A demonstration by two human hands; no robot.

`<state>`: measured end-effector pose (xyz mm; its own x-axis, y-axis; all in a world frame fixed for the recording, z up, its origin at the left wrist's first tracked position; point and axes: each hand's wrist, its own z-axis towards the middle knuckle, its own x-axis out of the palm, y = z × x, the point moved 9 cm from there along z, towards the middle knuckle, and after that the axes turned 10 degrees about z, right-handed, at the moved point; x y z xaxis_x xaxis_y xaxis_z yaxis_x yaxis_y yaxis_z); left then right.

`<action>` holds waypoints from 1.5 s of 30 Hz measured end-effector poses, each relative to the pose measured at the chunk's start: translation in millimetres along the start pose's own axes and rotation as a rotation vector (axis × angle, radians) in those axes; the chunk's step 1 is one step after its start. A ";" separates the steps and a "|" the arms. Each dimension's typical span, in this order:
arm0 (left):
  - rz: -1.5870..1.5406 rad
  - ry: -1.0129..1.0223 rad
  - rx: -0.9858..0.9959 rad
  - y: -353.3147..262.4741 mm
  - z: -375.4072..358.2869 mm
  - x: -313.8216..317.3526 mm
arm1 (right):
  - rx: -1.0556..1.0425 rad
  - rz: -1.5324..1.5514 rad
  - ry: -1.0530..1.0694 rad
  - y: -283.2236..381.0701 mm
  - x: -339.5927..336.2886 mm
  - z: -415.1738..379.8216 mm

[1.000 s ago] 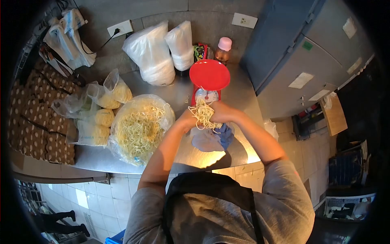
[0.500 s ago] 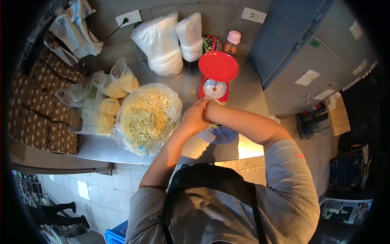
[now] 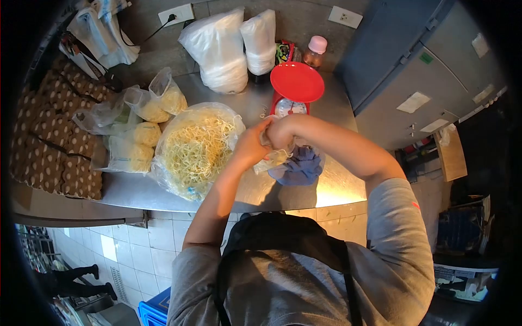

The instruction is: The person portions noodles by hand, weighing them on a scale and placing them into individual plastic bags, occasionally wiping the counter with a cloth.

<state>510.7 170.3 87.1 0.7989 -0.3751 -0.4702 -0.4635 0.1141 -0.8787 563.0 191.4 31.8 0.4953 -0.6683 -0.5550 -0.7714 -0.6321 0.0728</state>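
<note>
My left hand (image 3: pixel 252 146) is closed on the upper part of a small clear plastic bag (image 3: pixel 273 161) holding pale yellow noodle-like strands. Close against it, my right hand (image 3: pixel 279 133) is bent down at the bag's mouth, its fingertips mostly hidden. Just beyond both hands stands a red dial scale (image 3: pixel 297 82) with a round pan. To the left lies a large open clear bag (image 3: pixel 163 169) heaped with yellow strands (image 3: pixel 198 144). A crumpled blue cloth (image 3: pixel 300 165) sits by my right wrist.
Several small filled bags (image 3: pixel 149 110) lie left of the heap, beside a brown dotted cover (image 3: pixel 51 146). Two white plastic packs (image 3: pixel 220 51) and a pink-capped bottle (image 3: pixel 314 51) stand along the wall. A grey metal cabinet (image 3: pixel 413 81) borders the steel table's right side.
My hands have drawn back from the scale's base towards me, bringing the small bag and more of the blue cloth into sight. The view has shifted slightly.
</note>
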 end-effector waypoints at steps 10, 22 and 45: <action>-0.163 -0.014 -0.077 26.0 -2.2 -9.3 | -0.329 0.677 -0.509 -0.7 -75.6 -99.0; -0.174 -0.034 -0.043 18.1 -79.4 -19.1 | 0.018 0.488 -0.914 -90.7 -76.5 78.6; -0.272 -0.095 -0.155 42.8 -96.0 -34.2 | -0.154 0.377 -1.159 -80.1 37.2 36.9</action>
<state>426.8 99.6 73.5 0.9302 -0.2845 -0.2321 -0.2753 -0.1223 -0.9535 628.5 231.6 -25.3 -0.4573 -0.1254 -0.8804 -0.6953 -0.5669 0.4418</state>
